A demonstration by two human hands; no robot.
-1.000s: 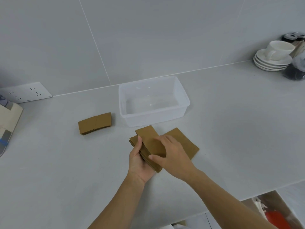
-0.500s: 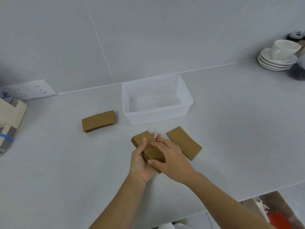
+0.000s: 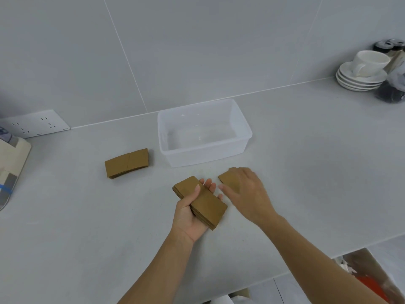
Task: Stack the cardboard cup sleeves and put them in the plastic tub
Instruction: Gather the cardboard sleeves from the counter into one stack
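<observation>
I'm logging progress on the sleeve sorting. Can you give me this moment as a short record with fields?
left hand: grips a stack of sleeves
right hand: over a loose sleeve on the counter; grasp unclear
other sleeves: small pile, left of the tub
plastic tub: no sleeves inside
background: cup on stacked saucers, far right

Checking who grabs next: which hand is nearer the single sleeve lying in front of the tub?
Right. The right hand lies over the single sleeve; the left hand holds the stack beside it.
</observation>
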